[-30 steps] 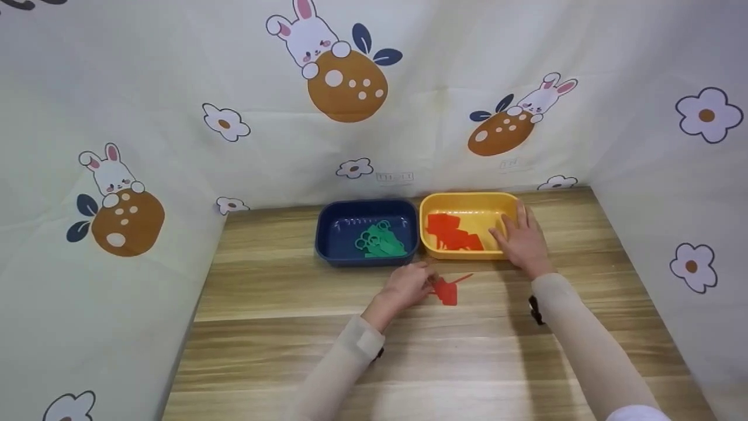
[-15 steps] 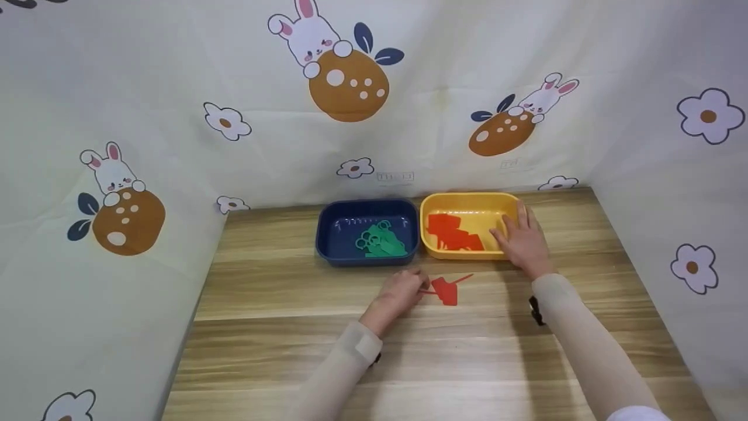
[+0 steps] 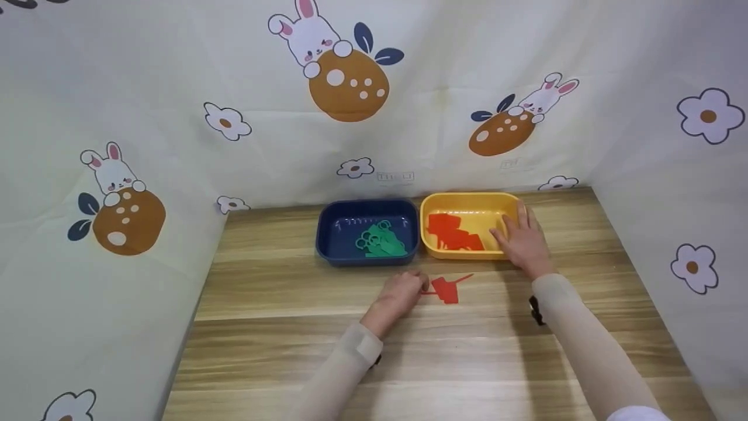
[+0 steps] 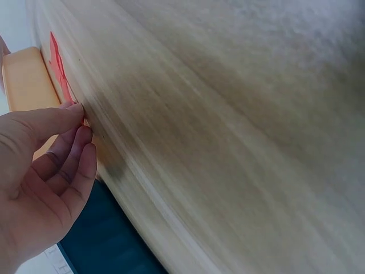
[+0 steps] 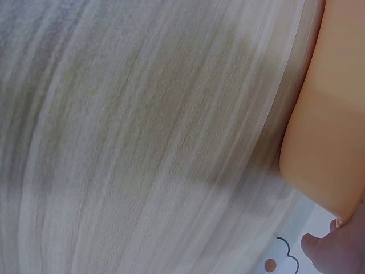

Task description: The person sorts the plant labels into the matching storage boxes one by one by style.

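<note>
Two flat red plastic tags [image 3: 446, 290] with thin tails appear to overlap on the table, in front of the yellow bin [image 3: 459, 255]. My left hand [image 3: 398, 295] pinches the end of one thin tail between thumb and index finger; the left wrist view shows this red strip [image 4: 59, 69] running away from the fingertips. At the yellow bin's right end, my right hand [image 3: 527, 242] holds the wall, with some fingers inside and others over the rim. Several red tags [image 3: 453, 233] lie in that bin's left part. The right wrist view catches only a little of the right hand [image 5: 342, 245].
A dark blue bin [image 3: 336, 257] stands directly left of the yellow one, with several green tags [image 3: 383, 241] with rings in it. Both stand near the back edge of the wooden table [image 3: 456, 362]. Printed cloth [image 3: 432, 134] hangs behind and at the sides.
My left hand has drawn back slightly leftward from the red tags to the tail's end, and the tags have shifted barely. The right hand stays on the yellow bin.
</note>
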`<state>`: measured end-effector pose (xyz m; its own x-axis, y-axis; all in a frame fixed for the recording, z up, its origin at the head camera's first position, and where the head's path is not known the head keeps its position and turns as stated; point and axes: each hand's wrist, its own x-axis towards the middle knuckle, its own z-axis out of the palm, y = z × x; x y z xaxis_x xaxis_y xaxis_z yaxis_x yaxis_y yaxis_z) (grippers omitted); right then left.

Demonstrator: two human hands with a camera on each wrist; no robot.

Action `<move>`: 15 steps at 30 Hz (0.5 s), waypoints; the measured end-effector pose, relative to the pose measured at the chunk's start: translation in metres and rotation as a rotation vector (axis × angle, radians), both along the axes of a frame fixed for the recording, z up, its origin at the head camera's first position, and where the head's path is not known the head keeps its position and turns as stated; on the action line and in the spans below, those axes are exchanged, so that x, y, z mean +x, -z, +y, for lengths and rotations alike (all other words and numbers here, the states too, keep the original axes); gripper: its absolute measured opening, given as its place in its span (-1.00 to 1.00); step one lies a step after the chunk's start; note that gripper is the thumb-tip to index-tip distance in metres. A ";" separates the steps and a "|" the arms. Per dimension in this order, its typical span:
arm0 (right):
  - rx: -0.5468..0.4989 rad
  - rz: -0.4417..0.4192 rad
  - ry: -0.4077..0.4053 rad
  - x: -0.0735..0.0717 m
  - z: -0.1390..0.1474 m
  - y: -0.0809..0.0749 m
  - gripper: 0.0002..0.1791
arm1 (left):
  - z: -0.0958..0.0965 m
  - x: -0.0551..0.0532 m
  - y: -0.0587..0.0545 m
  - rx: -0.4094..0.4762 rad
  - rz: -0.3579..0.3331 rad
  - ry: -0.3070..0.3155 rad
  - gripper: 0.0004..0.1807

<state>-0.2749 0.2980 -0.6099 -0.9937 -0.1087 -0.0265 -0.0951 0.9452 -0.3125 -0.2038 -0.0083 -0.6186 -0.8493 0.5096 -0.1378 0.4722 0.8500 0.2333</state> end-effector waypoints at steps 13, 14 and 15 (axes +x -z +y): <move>-0.025 0.006 -0.006 0.000 0.000 0.001 -0.19 | 0.000 0.005 0.000 0.032 -0.012 -0.017 -0.80; -0.021 0.006 -0.006 0.000 0.000 0.001 -0.19 | -0.001 0.005 0.000 0.039 -0.019 -0.020 -0.81; -0.018 0.004 -0.007 0.000 0.001 0.001 -0.19 | -0.001 0.005 0.001 0.048 -0.024 -0.022 -0.81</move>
<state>-0.2751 0.2987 -0.6114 -0.9931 -0.1158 -0.0203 -0.1027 0.9387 -0.3290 -0.1992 -0.0090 -0.6191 -0.8571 0.4973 -0.1341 0.4474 0.8478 0.2846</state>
